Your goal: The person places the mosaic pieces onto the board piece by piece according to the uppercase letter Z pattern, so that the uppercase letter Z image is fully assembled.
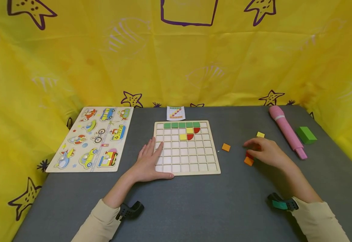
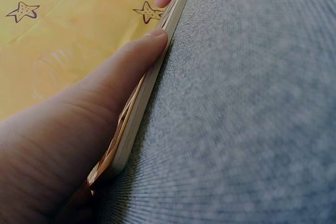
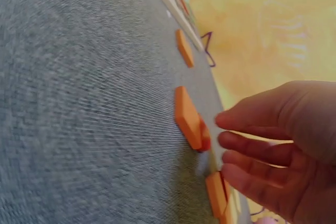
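Steadying the near left part of the gridded board (image 1: 192, 168) on the tabletop (image 1: 194, 208), our left hand (image 1: 148, 163) lies with fingers spread and thumb along the near edge, pressing rather than grasping. If we lean unevenly there, the board could skid and jolt its pieces out of line.

To the right of the board, an orange tile (image 1: 248, 161) lies just beside a red piece (image 1: 249, 155), partly hidden under our right hand (image 1: 266, 153). That hand is loosely bent, its fingertips apart, and we see nothing in its grip. Because these pieces crowd together, we could catch two at once, or knock the orange one aside while reaching for the red; low, flat edges could also slip from our fingertips.

A little farther, a lone orange tile (image 1: 226, 147) lies between right hand and board, where a low sweep could scatter it. The pink toy microphone (image 1: 289, 131), being round, could roll against the green block (image 1: 306, 135) if our forearm bumps it.

Higher on the board, two red quarter-rounds (image 1: 196, 130) sit under a green row (image 1: 174, 125); a brushing fingertip could twist them. Farthest, a small printed card (image 1: 176, 113) could be pushed away if we shove the board forward.
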Motion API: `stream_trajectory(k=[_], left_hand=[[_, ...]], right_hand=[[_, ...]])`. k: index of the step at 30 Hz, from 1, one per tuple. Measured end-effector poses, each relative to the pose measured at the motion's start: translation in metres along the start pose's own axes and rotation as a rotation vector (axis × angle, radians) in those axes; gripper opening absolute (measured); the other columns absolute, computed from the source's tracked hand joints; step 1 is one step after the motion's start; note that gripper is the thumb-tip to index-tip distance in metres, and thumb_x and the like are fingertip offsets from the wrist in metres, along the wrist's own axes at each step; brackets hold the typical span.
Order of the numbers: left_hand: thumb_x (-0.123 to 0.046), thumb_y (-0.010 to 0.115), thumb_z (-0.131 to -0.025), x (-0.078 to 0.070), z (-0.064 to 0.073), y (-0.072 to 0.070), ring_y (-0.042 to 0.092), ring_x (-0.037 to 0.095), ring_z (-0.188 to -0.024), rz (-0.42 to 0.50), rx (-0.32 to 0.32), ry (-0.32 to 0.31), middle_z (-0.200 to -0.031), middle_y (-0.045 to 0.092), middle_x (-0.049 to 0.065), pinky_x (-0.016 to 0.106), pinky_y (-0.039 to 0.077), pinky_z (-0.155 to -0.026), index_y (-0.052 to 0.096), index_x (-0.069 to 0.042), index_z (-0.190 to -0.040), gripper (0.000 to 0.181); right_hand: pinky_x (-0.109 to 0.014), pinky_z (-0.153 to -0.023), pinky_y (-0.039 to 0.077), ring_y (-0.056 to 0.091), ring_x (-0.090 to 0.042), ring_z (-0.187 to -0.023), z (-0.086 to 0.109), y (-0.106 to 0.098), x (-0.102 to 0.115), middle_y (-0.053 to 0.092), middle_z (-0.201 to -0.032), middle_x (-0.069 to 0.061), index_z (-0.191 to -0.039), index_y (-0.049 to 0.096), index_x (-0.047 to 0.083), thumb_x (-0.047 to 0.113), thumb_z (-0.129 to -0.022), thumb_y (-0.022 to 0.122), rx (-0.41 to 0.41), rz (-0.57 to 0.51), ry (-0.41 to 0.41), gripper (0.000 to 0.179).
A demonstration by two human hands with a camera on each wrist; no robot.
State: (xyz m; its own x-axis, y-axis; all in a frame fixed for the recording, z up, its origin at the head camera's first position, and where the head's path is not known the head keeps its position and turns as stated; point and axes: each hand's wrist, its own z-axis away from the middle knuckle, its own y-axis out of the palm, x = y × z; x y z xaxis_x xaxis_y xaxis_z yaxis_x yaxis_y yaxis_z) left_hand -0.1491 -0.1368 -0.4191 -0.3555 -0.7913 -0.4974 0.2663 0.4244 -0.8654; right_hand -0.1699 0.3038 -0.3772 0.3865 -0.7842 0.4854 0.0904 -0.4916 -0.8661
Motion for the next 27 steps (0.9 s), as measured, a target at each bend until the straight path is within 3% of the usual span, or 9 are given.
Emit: stream_trajectory(k=[7,15,22,27], left_hand=[[-0.07,0.073,-0.07,0.0008,-0.0012,0.0018,-0.008,0.033,-0.147,-0.004,-0.007,0.009,-0.161,-0.011,0.019,0.051,-0.001,-0.115,0.014,-0.005,-0.156,0.123],[-0.07,0.072,-0.07,-0.0004,-0.0028,0.0022,-0.008,0.034,-0.147,-0.009,-0.006,0.018,-0.16,-0.011,0.021,0.051,-0.001,-0.115,0.014,-0.004,-0.156,0.123],[-0.069,0.073,-0.07,-0.0004,-0.0009,0.0012,-0.008,0.035,-0.147,-0.017,-0.013,0.012,-0.16,-0.01,0.022,0.051,-0.001,-0.115,0.014,-0.003,-0.156,0.123],[-0.069,0.073,-0.07,-0.0004,-0.0004,0.0005,-0.008,0.035,-0.147,-0.014,-0.012,0.006,-0.16,-0.01,0.022,0.052,-0.002,-0.115,0.015,-0.003,-0.156,0.123]], right_hand=[[-0.026,-0.066,0.046,0.056,-0.007,-0.072,0.0021,-0.0033,0.0009,0.064,-0.081,0.006,-0.104,0.07,0.004,0.01,-0.086,0.073,0.089,-0.019,0.022,0.02],[-0.031,-0.069,0.047,0.057,-0.013,-0.074,-0.0044,0.002,0.0042,0.066,-0.083,0.004,-0.099,0.071,0.006,0.016,-0.09,0.07,0.042,0.013,0.033,0.012],[-0.032,-0.069,0.048,0.059,-0.014,-0.076,-0.0033,0.0027,-0.0013,0.067,-0.092,-0.004,-0.104,0.07,0.003,0.0,-0.086,0.066,0.043,-0.022,-0.035,0.019],[-0.028,-0.066,0.046,0.056,-0.009,-0.072,-0.0043,0.0059,-0.0035,0.064,-0.088,0.0,-0.102,0.07,0.006,0.007,-0.087,0.071,0.033,-0.031,-0.033,0.015]])
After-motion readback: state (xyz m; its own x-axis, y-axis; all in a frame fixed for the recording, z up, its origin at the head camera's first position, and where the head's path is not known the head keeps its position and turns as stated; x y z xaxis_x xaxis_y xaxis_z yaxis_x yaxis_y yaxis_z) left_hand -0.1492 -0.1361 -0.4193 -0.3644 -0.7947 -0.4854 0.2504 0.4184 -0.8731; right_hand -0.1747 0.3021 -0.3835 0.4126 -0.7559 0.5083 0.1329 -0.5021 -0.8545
